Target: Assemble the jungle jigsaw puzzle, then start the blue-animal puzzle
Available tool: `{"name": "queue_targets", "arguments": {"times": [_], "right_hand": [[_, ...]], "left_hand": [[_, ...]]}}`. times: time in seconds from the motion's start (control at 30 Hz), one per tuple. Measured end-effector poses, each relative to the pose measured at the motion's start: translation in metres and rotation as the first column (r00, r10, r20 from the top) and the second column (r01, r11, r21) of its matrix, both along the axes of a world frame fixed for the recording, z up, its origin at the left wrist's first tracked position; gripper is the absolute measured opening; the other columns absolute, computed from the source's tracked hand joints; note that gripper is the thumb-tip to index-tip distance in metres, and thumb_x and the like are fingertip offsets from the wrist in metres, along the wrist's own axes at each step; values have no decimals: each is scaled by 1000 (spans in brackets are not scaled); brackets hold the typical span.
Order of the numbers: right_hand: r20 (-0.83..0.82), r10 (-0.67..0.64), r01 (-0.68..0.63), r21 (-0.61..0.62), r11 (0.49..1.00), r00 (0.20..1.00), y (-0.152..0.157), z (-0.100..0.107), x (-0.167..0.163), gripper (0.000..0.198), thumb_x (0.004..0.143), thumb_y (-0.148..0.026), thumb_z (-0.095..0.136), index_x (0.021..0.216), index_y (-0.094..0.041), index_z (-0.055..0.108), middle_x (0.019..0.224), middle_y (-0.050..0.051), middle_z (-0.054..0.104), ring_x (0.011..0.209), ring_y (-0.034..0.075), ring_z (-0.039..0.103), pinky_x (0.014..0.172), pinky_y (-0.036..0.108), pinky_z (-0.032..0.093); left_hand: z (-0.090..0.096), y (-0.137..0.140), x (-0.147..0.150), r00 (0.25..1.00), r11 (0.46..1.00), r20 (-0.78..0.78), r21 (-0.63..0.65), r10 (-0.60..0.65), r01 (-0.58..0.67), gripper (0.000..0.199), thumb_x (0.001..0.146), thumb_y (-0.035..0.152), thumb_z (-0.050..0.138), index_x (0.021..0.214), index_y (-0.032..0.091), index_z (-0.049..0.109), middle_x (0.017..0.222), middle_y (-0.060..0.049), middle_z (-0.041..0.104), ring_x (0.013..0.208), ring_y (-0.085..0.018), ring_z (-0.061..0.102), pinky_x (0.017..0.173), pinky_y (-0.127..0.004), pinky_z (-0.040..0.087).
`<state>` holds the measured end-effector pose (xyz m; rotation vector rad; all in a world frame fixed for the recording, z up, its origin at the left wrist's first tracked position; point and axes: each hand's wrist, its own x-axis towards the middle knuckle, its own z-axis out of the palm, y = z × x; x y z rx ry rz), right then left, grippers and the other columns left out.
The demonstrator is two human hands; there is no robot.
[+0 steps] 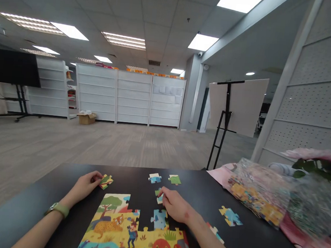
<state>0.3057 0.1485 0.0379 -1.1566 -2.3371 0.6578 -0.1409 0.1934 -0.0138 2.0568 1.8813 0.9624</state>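
A partly joined jigsaw puzzle (107, 227) with a leopard, lions and a tree lies on the black table, gaps along its upper right side. At its upper left, my left hand (89, 183) has its fingers closed on the edge of a green, yellow and red puzzle piece (106, 181). My right hand (177, 206) reaches over the table above the gap, its fingertips pinching a small green and white piece (159, 198) that they partly cover. Just below sits a light-blue piece (159, 219) among the joined ones.
Loose pieces lie beyond the right hand: a blue-white one (155, 178) and a green one (175, 179). To the right are a blue-yellow piece (231, 216) and one partly under my forearm (215, 232). A clear bag of pieces (259, 198) rests beside wrapped flowers (320, 168).
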Motion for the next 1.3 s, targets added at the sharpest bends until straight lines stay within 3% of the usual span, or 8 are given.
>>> {"name": "queue_targets", "arguments": {"times": [0.3, 0.43, 0.53, 0.63, 0.87, 1.03, 1.17, 1.3], "right_hand": [[-106, -130, 140, 85, 987, 986, 16, -8, 3, 41, 76, 1, 35, 101, -21, 59, 79, -1, 65, 76, 14, 61, 75, 24, 44], [-121, -193, 206, 111, 972, 974, 22, -7, 10, 38, 79, -6, 42, 111, -19, 59, 107, 8, 66, 101, 20, 61, 95, 34, 44], [-72, -158, 164, 78, 983, 985, 19, -8, 13, 47, 79, -19, 56, 125, -17, 59, 134, 14, 58, 129, 27, 49, 112, 42, 33], [-13, -102, 102, 3, 995, 995, 15, -9, 10, 59, 76, -24, 63, 135, -20, 56, 142, 13, 54, 137, 31, 43, 116, 48, 27], [-44, -107, 103, -89, 991, 993, 21, -6, 7, 54, 67, -23, 75, 119, -21, 63, 119, 8, 63, 117, 27, 54, 107, 41, 37], [-124, -190, 156, -239, 958, 974, 27, 1, 28, 63, 65, -20, 72, 126, -17, 57, 112, 7, 60, 97, 22, 60, 90, 37, 48], [-155, -129, 49, -437, 898, 980, 22, 12, 49, 43, 72, -30, 65, 112, -15, 65, 90, 4, 64, 72, 16, 61, 68, 31, 52], [-149, -34, -66, -615, 786, 988, 20, 12, 51, 45, 57, -27, 77, 99, -16, 66, 66, -5, 60, 58, 13, 60, 55, 26, 50]], "left_hand": [[3, -2, 4, 1000, 1000, 18, 13, 6, -6, 32, 81, 47, 51, 92, 22, 67, 75, -2, 71, 75, -25, 67, 71, -32, 45], [4, -2, 5, 999, 1000, 38, 18, -27, 26, 31, 79, 48, 55, 93, 22, 66, 74, 0, 71, 74, -24, 67, 73, -32, 46], [3, -1, 5, 998, 999, 59, 23, -38, 37, 34, 76, 50, 61, 93, 22, 66, 73, -1, 71, 75, -25, 68, 74, -32, 48], [2, 0, 3, 996, 999, 80, 33, -43, 41, 36, 75, 52, 64, 94, 21, 68, 76, -2, 72, 78, -25, 68, 74, -32, 49], [2, -1, 4, 993, 997, 98, 41, -66, 62, 32, 75, 49, 64, 92, 21, 68, 78, -2, 71, 78, -24, 68, 75, -32, 49], [2, 0, 3, 993, 997, 92, 33, -71, 68, 33, 76, 49, 64, 92, 21, 68, 78, -2, 72, 77, -24, 68, 75, -32, 49], [2, 0, 2, 993, 996, 84, 36, -80, 77, 31, 77, 47, 64, 92, 21, 68, 79, -3, 72, 78, -24, 67, 75, -32, 48], [2, -2, 2, 993, 996, 81, 38, -86, 83, 29, 79, 46, 63, 93, 21, 68, 79, -2, 71, 77, -24, 67, 73, -31, 47]]}}
